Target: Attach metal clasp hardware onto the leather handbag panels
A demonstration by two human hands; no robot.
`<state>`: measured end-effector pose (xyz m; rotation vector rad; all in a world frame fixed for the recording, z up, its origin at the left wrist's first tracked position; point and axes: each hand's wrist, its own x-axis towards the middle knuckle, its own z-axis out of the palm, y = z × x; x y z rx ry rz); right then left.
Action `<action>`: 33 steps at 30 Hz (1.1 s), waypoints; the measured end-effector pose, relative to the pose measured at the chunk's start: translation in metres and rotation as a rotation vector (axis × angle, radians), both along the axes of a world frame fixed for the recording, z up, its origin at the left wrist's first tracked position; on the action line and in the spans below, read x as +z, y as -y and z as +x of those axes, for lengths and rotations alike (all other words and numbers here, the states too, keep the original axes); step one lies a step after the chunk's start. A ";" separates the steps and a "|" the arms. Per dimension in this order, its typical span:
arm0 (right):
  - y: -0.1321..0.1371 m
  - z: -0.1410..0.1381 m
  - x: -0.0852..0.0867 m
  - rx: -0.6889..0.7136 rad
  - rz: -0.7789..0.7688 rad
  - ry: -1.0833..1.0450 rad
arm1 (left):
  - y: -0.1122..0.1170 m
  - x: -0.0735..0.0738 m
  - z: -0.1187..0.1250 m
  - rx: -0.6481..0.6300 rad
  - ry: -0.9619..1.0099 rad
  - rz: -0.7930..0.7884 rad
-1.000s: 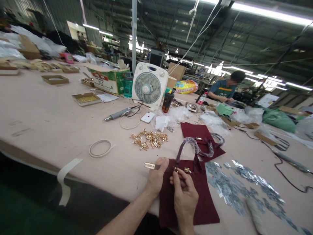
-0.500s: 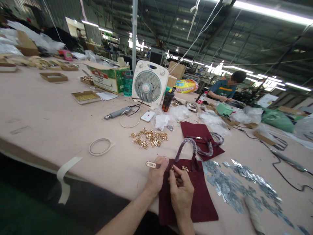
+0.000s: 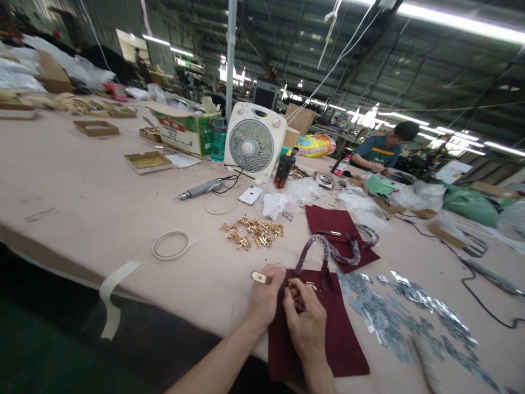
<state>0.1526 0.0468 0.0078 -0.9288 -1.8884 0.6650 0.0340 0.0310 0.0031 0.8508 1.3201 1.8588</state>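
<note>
A burgundy handbag panel (image 3: 342,345) lies at the table's near edge, its looped handle (image 3: 315,241) wrapped in clear film. My left hand (image 3: 262,301) is closed on a dark strap, and the strap's gold-plated tip (image 3: 260,277) sticks out to the left. At the panel's upper part, my right hand (image 3: 307,323) is closed in a pinch beside the left one. A small gold glint shows at its fingertips, but what it holds is mostly hidden. Just beyond those fingers, a gold clasp (image 3: 310,285) sits on the panel.
Gold fittings (image 3: 254,232) lie heaped ahead, with a tape roll (image 3: 171,245) to their left. Another burgundy panel (image 3: 326,219) lies behind mine. Silver plates (image 3: 377,309) spread rightward. Farther back are an electric screwdriver (image 3: 200,189), a phone (image 3: 250,195), a fan (image 3: 255,142) and a co-worker (image 3: 379,150).
The whole view has shifted slightly. My right fingers have curled closer over the spot by the clasp, and the strap tip has tilted a little. Both hands stay at the panel.
</note>
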 end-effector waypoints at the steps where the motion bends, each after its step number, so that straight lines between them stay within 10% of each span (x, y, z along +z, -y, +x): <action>1: 0.000 0.000 0.000 0.009 -0.012 0.001 | 0.000 0.000 0.000 0.000 -0.001 0.000; 18: -0.003 0.006 -0.004 0.076 -0.374 -0.132 | 0.005 -0.003 0.001 -0.030 -0.107 0.017; 33: -0.002 0.005 -0.003 0.077 -0.312 -0.140 | 0.003 -0.005 0.003 0.029 -0.116 0.011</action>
